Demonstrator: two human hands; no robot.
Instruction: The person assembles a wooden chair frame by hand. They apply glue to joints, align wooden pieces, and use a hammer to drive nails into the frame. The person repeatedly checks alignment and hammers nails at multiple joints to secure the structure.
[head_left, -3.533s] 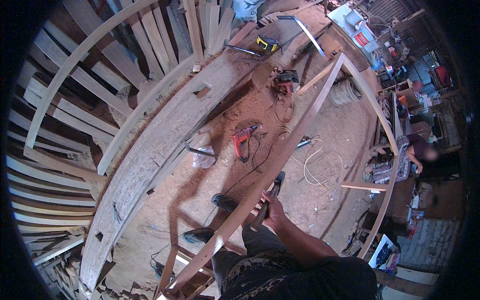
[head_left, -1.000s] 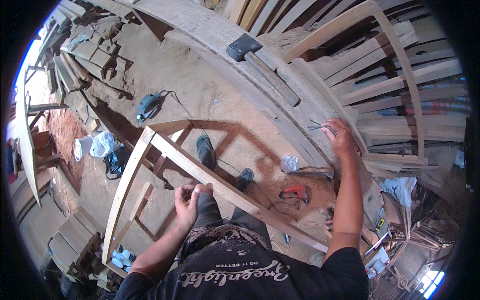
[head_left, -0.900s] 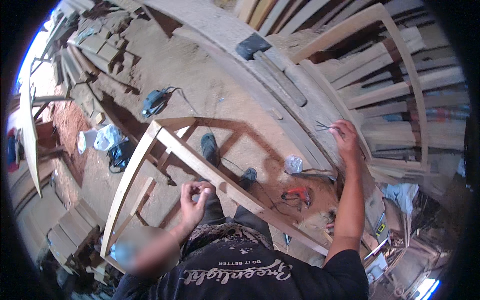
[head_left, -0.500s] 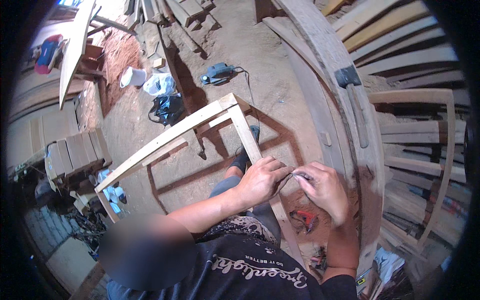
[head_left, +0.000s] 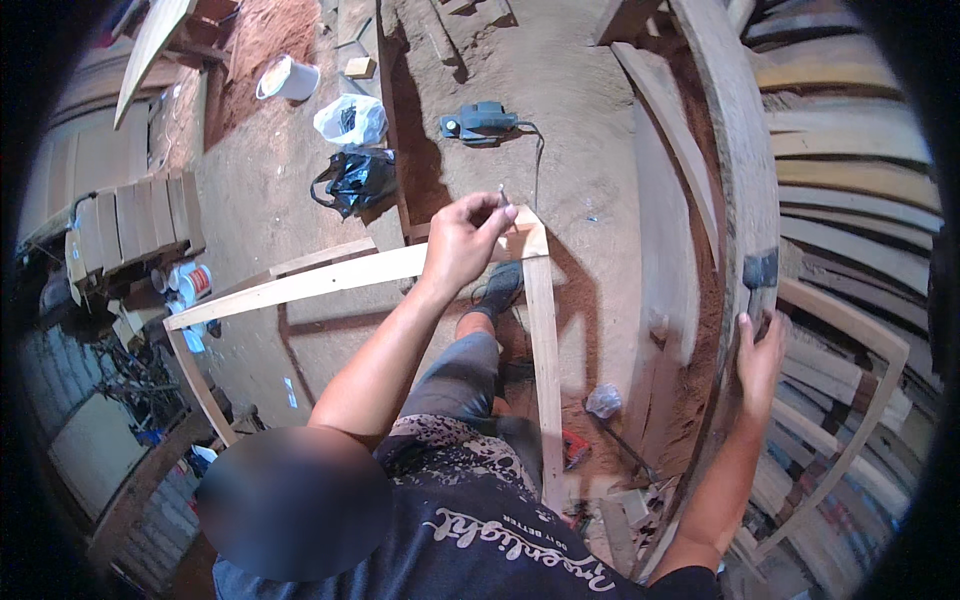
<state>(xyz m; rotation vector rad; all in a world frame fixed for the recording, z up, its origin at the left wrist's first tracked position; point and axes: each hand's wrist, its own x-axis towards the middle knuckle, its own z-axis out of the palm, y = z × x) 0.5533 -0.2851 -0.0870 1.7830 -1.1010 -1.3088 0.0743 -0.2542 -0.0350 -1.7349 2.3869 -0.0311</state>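
Note:
My left hand (head_left: pixel 465 245) is over the far corner of a pale wooden frame (head_left: pixel 350 271), pinching a small nail (head_left: pixel 502 190) between thumb and fingertips. The nail's tip end is hidden by the fingers. On the right, my right hand (head_left: pixel 762 355) is closed round the handle of a hammer with a dark, blocky head (head_left: pixel 761 268). That hammer lies along a thick, weathered beam (head_left: pixel 735 130). The frame's right-hand bar (head_left: pixel 543 370) runs down toward my body, beside my leg.
A corded power tool (head_left: pixel 480 122) lies on the dusty floor beyond the frame. Near it are a white bucket (head_left: pixel 288 78), a white plastic bag (head_left: pixel 350 120) and a black bag (head_left: pixel 355 182). Stacked boards (head_left: pixel 850 140) and another wooden frame (head_left: pixel 885 385) stand at the right.
My hands, together over the right bar before, have parted. The left moved to the frame's far corner with the nail; the right moved to the hammer on the beam. The view has shifted.

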